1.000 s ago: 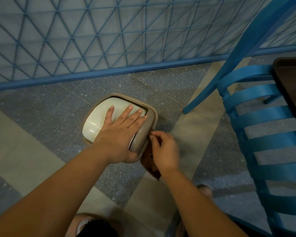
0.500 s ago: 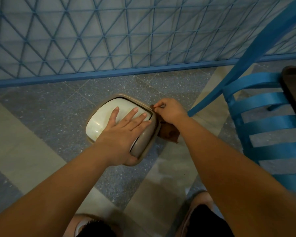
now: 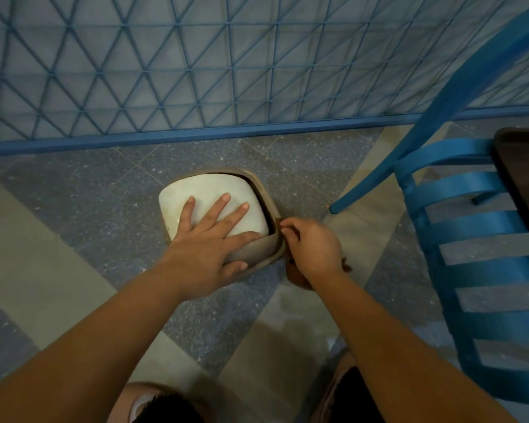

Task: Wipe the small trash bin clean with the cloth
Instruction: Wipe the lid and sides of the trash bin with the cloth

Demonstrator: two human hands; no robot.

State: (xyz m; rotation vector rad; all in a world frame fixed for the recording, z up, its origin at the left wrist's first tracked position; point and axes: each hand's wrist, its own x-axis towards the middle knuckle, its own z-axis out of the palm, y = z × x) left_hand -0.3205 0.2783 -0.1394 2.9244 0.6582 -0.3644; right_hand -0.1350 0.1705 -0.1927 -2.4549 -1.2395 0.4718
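Note:
The small trash bin (image 3: 260, 190) stands on the floor, seen from above: a tan rim around a cream swing lid (image 3: 214, 187). My left hand (image 3: 208, 239) lies flat on the lid with fingers spread and the thumb hooked over the near rim. At the bin's right side, my right hand (image 3: 315, 248) pinches a brown cloth (image 3: 297, 277) against the rim. Most of the cloth is hidden under that hand; a fold hangs below it.
A blue slatted chair (image 3: 477, 215) stands close on the right, one leg landing just right of the bin. A dark table edge (image 3: 522, 178) is at the far right. A blue lattice fence (image 3: 226, 71) runs behind. My shoes (image 3: 153, 404) show at the bottom.
My right hand with the cloth moved along the bin's right side, up to the far corner and back toward the near part. The left hand stayed pressed on the lid. The lid now appears tilted.

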